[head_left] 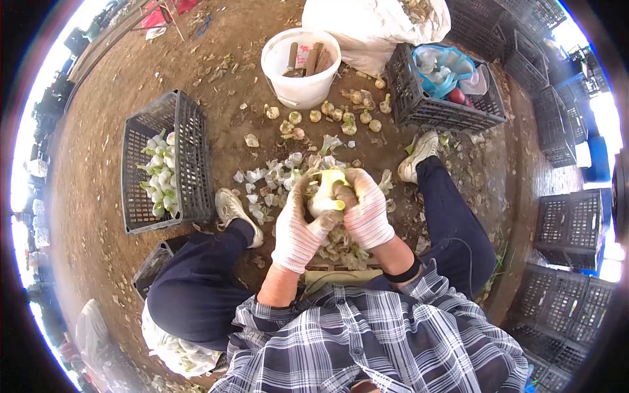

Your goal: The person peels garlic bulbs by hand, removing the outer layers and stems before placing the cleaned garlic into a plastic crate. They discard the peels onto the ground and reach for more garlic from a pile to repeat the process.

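A pale, onion-like bulb with cut green shoots (325, 194) is held between my two hands in front of my lap. My left hand (296, 223), in a striped white glove with dirty fingers, is closed around its left side. From the other side my right hand (362, 208), gloved the same way, wraps it with the fingers bent over its front. Below lies a scatter of white peeled layers (268, 180) on the soil. Several unpeeled brownish bulbs (337, 114) rest on the ground farther out.
To the left stands a black crate (190, 150) holding white bulbs with green shoots (161, 173). A white bucket (301, 88) contains brown pieces. Beside a white sack (373, 39), another black crate (452, 111) holds a blue plastic bag (445, 72). Stacked crates (567, 219) line the right.
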Tool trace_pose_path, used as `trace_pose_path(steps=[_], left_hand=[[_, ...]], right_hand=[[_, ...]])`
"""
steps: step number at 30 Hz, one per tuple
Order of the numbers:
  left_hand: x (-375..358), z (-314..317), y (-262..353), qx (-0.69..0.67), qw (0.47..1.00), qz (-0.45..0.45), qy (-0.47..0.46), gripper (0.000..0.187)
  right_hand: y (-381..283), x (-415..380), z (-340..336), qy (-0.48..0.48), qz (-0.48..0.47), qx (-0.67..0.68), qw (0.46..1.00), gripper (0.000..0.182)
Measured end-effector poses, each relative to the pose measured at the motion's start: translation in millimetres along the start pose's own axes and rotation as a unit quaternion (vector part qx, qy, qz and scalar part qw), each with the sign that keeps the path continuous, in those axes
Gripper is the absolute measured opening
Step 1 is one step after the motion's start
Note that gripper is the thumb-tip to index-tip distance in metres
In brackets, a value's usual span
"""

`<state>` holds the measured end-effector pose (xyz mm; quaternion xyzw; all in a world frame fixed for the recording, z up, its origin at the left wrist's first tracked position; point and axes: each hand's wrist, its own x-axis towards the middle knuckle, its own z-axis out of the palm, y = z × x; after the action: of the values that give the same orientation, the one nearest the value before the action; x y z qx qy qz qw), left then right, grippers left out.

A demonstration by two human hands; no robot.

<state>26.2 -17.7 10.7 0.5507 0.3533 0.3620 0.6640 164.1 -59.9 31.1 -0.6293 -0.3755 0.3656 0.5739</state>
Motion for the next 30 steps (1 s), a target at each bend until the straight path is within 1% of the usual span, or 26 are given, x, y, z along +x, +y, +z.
trace_pose_path(steps=[1, 2, 5, 6, 8, 9, 10, 11, 12, 13, 14, 15, 16, 17, 18, 19, 20, 21, 23, 25, 26, 27, 29, 30], left_hand=[[0, 0, -1, -0.015, 1.000, -0.008, -0.009, 0.077], [-2, -1, 0, 0.041, 0.999, 0.006, 0.008, 0.083], [-5, 1, 12, 0.209, 0.975, 0.052, 0.051, 0.101], [-6, 3, 20, 0.129, 0.989, -0.001, 0.067, 0.098], [-2, -1, 19, 0.153, 0.987, 0.038, 0.042, 0.096], [0, -4, 15, 0.165, 0.984, 0.055, 0.031, 0.095], [2, -7, 11, 0.234, 0.964, 0.127, 0.008, 0.092], [-1, -8, 12, 0.252, 0.956, 0.146, 0.004, 0.091], [-6, -3, 26, 0.270, 0.949, 0.165, -0.002, 0.090], [-9, 1, 33, 0.287, 0.941, 0.181, -0.010, 0.090], [-8, 2, 31, 0.314, 0.924, 0.217, -0.014, 0.090], [-11, 4, 23, 0.244, 0.955, 0.168, -0.019, 0.092], [-18, 6, 12, 0.171, 0.978, 0.118, -0.026, 0.095], [-22, 8, 4, 0.097, 0.992, 0.066, -0.037, 0.098], [-20, 10, 21, 0.109, 0.984, 0.128, -0.066, 0.084], [-17, 10, 22, 0.152, 0.978, 0.132, -0.059, 0.081], [-12, 10, 22, 0.195, 0.970, 0.137, -0.048, 0.078], [-10, 9, 22, 0.237, 0.961, 0.139, -0.035, 0.075], [-6, 3, 27, 0.182, 0.982, 0.034, -0.038, 0.062], [5, -6, 19, 0.259, 0.945, 0.199, -0.033, 0.060], [7, -7, 19, 0.274, 0.943, 0.186, -0.032, 0.061], [8, -6, 21, 0.289, 0.941, 0.175, -0.031, 0.062], [9, -3, 28, 0.300, 0.943, 0.139, -0.033, 0.062], [8, -1, 35, 0.297, 0.947, 0.114, -0.036, 0.061]], right_hand=[[-5, -2, -1, -0.002, 0.014, 0.023, 1.000, 0.009], [-8, -3, -1, -0.014, 0.053, 0.074, 0.996, 0.010], [-8, 0, -3, -0.003, 0.115, 0.146, 0.982, 0.013], [-10, 0, -3, 0.010, 0.053, 0.089, 0.995, 0.014], [-14, -2, -4, 0.036, -0.074, -0.027, 0.996, 0.016], [-18, -2, -4, 0.019, -0.017, 0.002, 1.000, 0.017], [-22, -4, -4, 0.002, 0.042, 0.032, 0.999, 0.018], [-25, -4, -4, -0.014, 0.098, 0.060, 0.993, 0.020], [-20, 3, -6, -0.018, 0.154, 0.148, 0.977, 0.020], [-12, 8, -7, -0.019, 0.209, 0.233, 0.949, 0.021], [-3, 8, -4, -0.009, 0.234, 0.283, 0.930, 0.020], [7, 10, 0, 0.000, 0.256, 0.332, 0.908, 0.020], [16, 13, 5, 0.024, 0.225, 0.224, 0.948, 0.021], [26, 18, 6, 0.051, 0.191, 0.114, 0.974, 0.022], [42, 23, -1, 0.030, 0.145, -0.112, 0.983, 0.024], [66, 26, -14, -0.027, 0.080, -0.229, 0.970, 0.033], [74, 27, -21, -0.135, 0.090, -0.322, 0.933, 0.033], [72, 24, -24, -0.243, 0.100, -0.409, 0.874, 0.034], [65, 19, -39, -0.274, 0.143, -0.279, 0.909, 0.041], [39, 13, -50, -0.301, 0.186, -0.142, 0.925, 0.049], [24, 10, -54, -0.257, 0.233, 0.103, 0.932, 0.058], [13, -2, -47, -0.205, 0.212, 0.282, 0.913, 0.057], [5, -1, -47, -0.240, 0.158, 0.323, 0.902, 0.059], [4, 1, -49, -0.238, 0.194, 0.337, 0.890, 0.058]])
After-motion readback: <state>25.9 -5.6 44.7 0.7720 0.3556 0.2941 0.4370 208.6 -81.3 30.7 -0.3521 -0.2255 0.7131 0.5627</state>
